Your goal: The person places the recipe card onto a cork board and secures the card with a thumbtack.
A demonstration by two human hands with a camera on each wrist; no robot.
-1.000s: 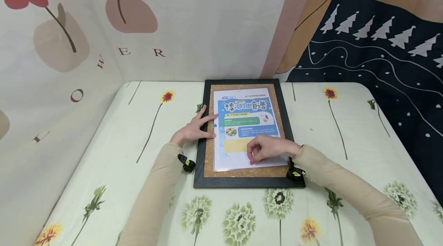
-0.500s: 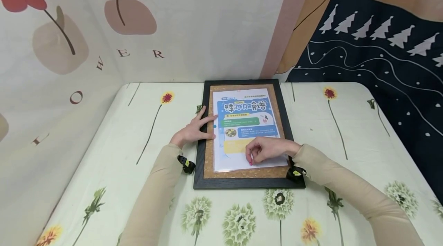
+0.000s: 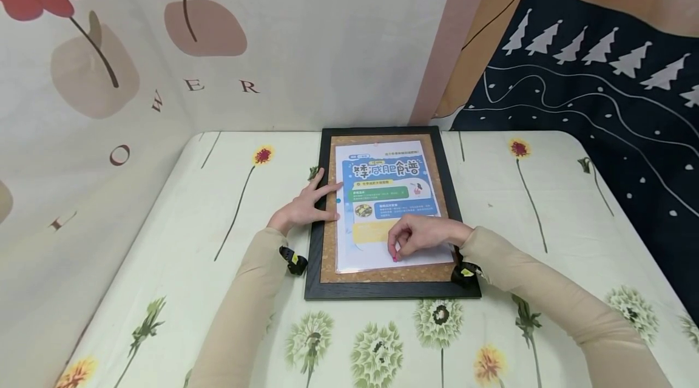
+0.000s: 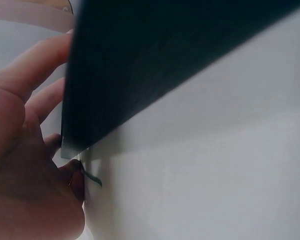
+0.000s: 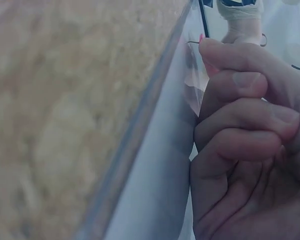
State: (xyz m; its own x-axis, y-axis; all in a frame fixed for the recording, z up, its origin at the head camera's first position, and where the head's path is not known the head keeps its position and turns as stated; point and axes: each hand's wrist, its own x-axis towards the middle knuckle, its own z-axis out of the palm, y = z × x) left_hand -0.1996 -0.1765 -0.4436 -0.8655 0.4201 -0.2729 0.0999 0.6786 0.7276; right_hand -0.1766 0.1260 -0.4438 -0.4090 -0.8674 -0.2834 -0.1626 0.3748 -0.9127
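Note:
A laminated poster (image 3: 401, 184) with a blue printed panel lies on a cork board (image 3: 382, 277) in a black frame (image 3: 382, 291). My right hand (image 3: 417, 235) pinches a small pink pushpin (image 3: 395, 258) over the poster's lower part. In the right wrist view, the pushpin (image 5: 201, 38) shows its thin metal needle at the thumb and fingertip, the other fingers curled against the sheet. My left hand (image 3: 303, 206) lies spread across the frame's left side, fingertips at the poster's left edge. The left wrist view shows the left hand (image 4: 27, 150) beside the dark frame (image 4: 125, 65).
A blue dot (image 3: 338, 201), like a pin head, sits on the poster's left edge, and a small pale one (image 3: 375, 144) at its top. The board lies on a floral tablecloth (image 3: 218, 291), its far edge near a printed curtain (image 3: 306, 72).
My right hand stays at the same spot with the pushpin, its fingers shifting only very slightly. The left hand keeps its place. The head view has tilted a little.

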